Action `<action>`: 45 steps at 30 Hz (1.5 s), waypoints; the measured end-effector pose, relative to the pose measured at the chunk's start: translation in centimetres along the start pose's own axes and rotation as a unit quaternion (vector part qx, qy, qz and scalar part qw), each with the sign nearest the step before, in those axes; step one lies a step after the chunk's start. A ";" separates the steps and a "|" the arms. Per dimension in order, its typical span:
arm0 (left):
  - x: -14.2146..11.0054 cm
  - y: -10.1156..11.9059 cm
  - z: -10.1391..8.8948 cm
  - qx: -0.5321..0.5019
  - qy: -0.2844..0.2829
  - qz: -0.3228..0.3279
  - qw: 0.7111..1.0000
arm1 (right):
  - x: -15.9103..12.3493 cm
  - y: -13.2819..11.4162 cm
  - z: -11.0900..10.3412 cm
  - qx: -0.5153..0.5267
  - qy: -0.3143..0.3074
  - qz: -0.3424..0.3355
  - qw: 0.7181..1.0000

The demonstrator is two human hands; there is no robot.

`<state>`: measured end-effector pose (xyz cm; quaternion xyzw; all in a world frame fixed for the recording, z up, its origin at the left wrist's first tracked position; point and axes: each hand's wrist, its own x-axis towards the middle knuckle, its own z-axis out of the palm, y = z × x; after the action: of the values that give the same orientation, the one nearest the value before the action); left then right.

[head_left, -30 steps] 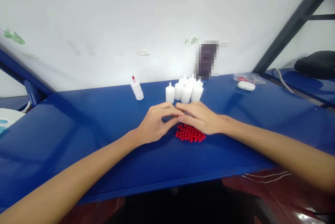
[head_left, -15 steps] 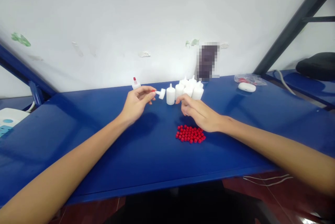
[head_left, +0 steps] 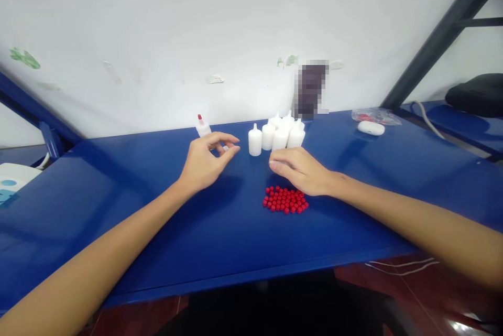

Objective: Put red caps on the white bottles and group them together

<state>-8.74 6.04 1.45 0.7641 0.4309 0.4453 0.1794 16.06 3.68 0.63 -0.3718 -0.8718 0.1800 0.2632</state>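
Blue table (head_left: 236, 252): red caps (head_left: 285, 201) lie nearest, under a right hand (head_left: 302, 171) with fingertips drawn together, any grip unclear. At left, a left hand (head_left: 206, 163) parts thumb and forefinger. White bottles (head_left: 280, 139) cluster beyond; a red-tipped bottle (head_left: 203, 128) stands far left.

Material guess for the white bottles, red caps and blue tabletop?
White bottles: likely plastic, satin; soft sheen, moulded-looking tapered tips.
Red caps: probably plastic, solid uniform colour; too small to judge finish.
Blue tabletop: glossy coating, perhaps paint, given streaky reflections; base material unclear.
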 end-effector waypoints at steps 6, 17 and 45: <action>-2.3 2.7 2.8 -0.109 -0.061 0.071 0.990 | 0.2 -0.4 0.0 0.080 -0.040 -0.060 0.994; -3.0 3.1 3.5 -0.152 -0.065 0.131 0.977 | 0.4 -0.6 0.3 0.187 -0.045 -0.088 0.977; -0.7 1.4 1.9 -0.099 0.105 0.039 0.989 | 0.5 0.4 0.7 0.133 0.013 0.001 0.991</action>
<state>-6.65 4.87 1.02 0.7081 0.3710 0.5699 0.1902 15.57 4.20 -0.01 -0.3367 -0.8361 0.2899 0.3217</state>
